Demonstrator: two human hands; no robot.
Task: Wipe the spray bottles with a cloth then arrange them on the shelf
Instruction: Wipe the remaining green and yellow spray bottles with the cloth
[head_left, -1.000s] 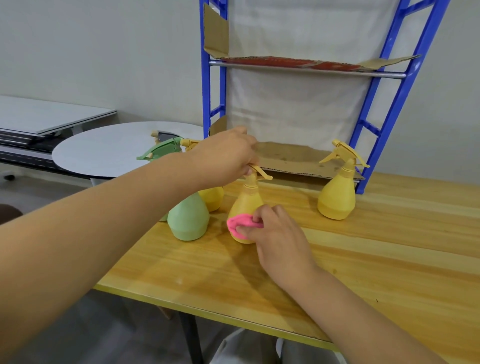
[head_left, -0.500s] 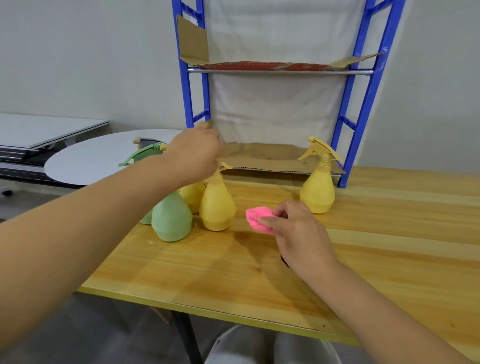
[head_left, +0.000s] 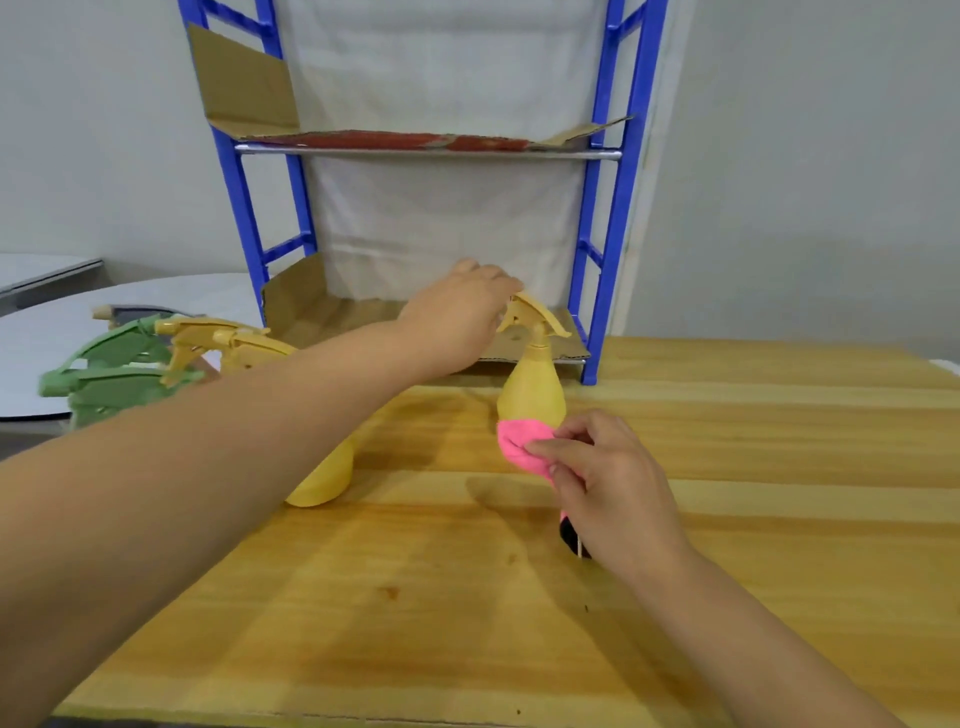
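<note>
Closest to the person, the wooden table (head_left: 467, 623) takes up most of the view, and both bare forearms reach out over it. The right hand (head_left: 608, 478) has a pink cloth (head_left: 522, 449) pinched between thumb and fingertips, bunched up small. A dark object (head_left: 571, 538) pokes out under that hand, and I can't make out what it is.

The cloth sits right against the lower body of a yellow spray bottle (head_left: 532, 389), covering its base from this angle. That bottle stands upright on the table, just in front of the bottom shelf and near the rack's right post, so it's not on the shelf yet.

The left hand (head_left: 460, 317) is up at that bottle's trigger head, with its fingers curved over the top of it. Honestly I can't tell whether it has actually got hold or is just touching.

A second yellow bottle (head_left: 322, 483) stands behind the left forearm and is mostly hidden by it. Further left are the green bottles (head_left: 104, 374), bunched together with their spray heads overlapping.

At the back is the blue shelf rack (head_left: 587, 260), with cardboard (head_left: 337, 317) lining the bottom shelf and more on the upper one. White fabric (head_left: 441, 208) hangs behind it. A round white table (head_left: 52, 338) sits off to the left.
</note>
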